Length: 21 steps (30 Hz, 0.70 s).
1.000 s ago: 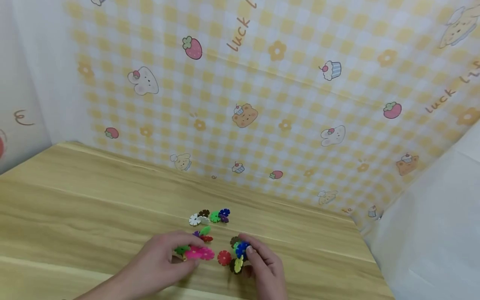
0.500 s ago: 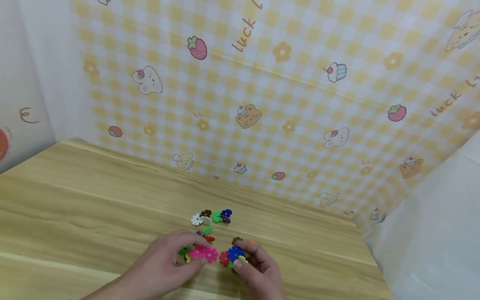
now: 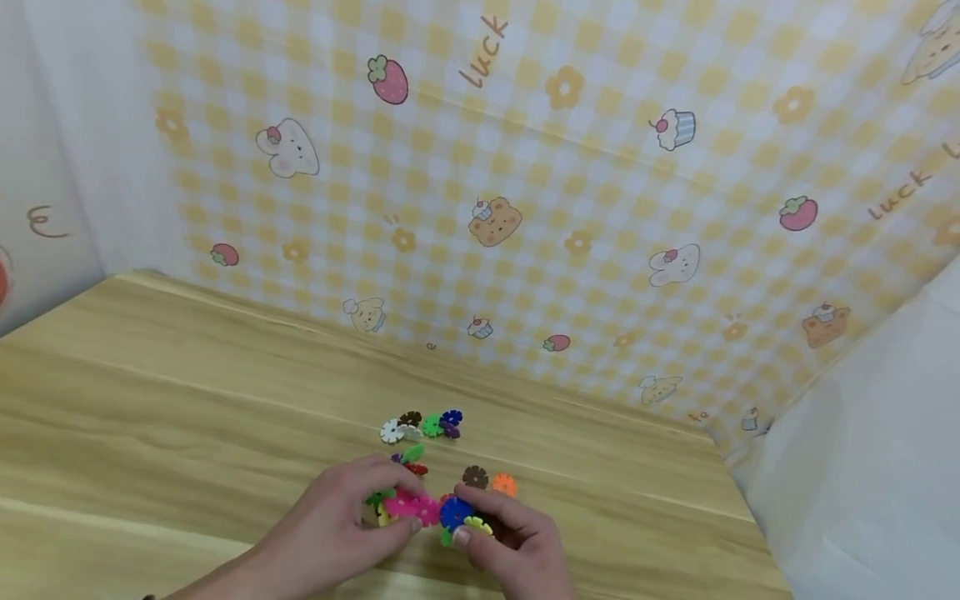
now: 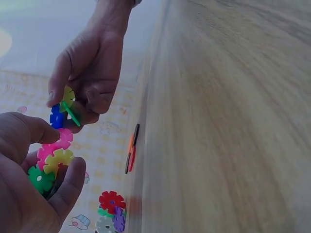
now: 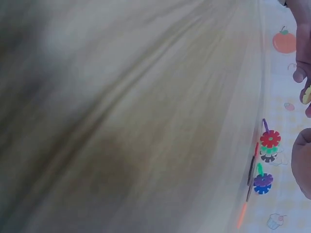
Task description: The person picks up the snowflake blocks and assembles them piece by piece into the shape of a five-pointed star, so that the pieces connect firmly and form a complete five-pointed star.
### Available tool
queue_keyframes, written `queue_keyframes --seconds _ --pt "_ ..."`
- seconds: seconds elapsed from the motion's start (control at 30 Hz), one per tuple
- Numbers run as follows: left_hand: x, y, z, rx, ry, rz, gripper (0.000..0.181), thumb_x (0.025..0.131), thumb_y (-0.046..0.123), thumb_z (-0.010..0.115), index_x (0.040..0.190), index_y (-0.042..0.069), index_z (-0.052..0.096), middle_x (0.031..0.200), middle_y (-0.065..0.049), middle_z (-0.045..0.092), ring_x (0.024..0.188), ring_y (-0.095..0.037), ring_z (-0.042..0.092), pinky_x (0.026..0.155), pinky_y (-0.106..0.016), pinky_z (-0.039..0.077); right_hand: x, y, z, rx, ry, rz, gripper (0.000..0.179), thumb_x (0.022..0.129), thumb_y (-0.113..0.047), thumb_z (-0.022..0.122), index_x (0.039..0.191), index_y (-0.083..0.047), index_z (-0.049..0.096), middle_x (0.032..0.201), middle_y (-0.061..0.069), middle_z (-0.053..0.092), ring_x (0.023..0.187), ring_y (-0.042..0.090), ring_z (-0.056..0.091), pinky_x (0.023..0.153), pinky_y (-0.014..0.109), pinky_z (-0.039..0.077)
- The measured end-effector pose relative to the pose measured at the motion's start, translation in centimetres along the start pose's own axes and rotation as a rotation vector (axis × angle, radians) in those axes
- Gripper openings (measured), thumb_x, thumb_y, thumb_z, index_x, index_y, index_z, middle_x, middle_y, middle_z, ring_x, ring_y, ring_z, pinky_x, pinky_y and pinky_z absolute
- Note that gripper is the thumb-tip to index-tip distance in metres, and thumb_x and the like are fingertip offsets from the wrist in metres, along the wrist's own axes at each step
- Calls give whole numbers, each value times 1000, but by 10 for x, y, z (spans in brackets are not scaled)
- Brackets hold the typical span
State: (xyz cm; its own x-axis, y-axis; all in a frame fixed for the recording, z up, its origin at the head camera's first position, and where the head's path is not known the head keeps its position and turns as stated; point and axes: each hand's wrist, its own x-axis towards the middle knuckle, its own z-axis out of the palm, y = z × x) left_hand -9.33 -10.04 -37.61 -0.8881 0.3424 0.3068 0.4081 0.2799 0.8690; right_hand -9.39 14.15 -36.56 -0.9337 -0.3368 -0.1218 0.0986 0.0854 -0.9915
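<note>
My left hand grips a joined cluster of notched plastic snowflake discs: two pink discs, a yellow disc and a green disc. My right hand pinches a second cluster, made of a blue disc, a yellow disc and a green disc. Between the hands, the outer pink disc meets the blue disc's edge; whether their slots are engaged I cannot tell. Both hands show only partly at the right edge of the right wrist view.
On the wooden table lie a brown disc, an orange disc and a mostly hidden red one. Behind the left hand stands a purple, green and red cluster. Farther back are a white-and-brown cluster and a green, blue and purple one.
The right hand has moved left and turned its cluster, bringing the blue disc up to the pink one. Brown and orange discs have come into view behind it. The left hand keeps its grip.
</note>
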Motion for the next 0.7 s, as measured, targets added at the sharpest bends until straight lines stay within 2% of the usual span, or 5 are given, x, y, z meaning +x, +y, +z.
queue_keyframes --seconds 0.13,0.23,0.3,0.53,0.7 --pt "-1 0 2 15 6 11 13 92 24 77 102 32 73 107 12 68 99 -7 63 63 -24 56 1 1 -1 -6 -61 -26 47 94 -10 73 136 6 61 134 19 66 114 13 67 89 25 57" --pt "-2 -1 2 61 17 26 16 91 21 77 102 32 73 103 15 67 93 -3 61 62 -23 54 1 1 0 -32 -81 -41 47 94 -12 73 137 4 61 136 20 64 118 15 66 93 27 56" --pt "-2 -1 2 91 24 36 18 90 19 78 102 31 74 102 16 66 90 -1 60 62 -22 54 1 0 0 -53 -95 -59 46 94 -12 73 136 3 62 136 20 64 119 15 65 94 27 56" --pt "-3 -2 3 158 62 97 22 87 13 79 101 29 76 99 16 65 83 2 57 60 -20 52 0 -1 2 -131 -167 -216 40 95 -6 71 132 5 64 126 26 65 111 16 67 95 28 55" --pt "-3 -4 4 159 80 150 20 86 11 79 99 26 77 99 12 67 82 3 56 59 -19 51 -1 -5 4 -145 -131 -131 42 93 -9 74 132 1 64 126 21 66 104 15 66 90 25 55"
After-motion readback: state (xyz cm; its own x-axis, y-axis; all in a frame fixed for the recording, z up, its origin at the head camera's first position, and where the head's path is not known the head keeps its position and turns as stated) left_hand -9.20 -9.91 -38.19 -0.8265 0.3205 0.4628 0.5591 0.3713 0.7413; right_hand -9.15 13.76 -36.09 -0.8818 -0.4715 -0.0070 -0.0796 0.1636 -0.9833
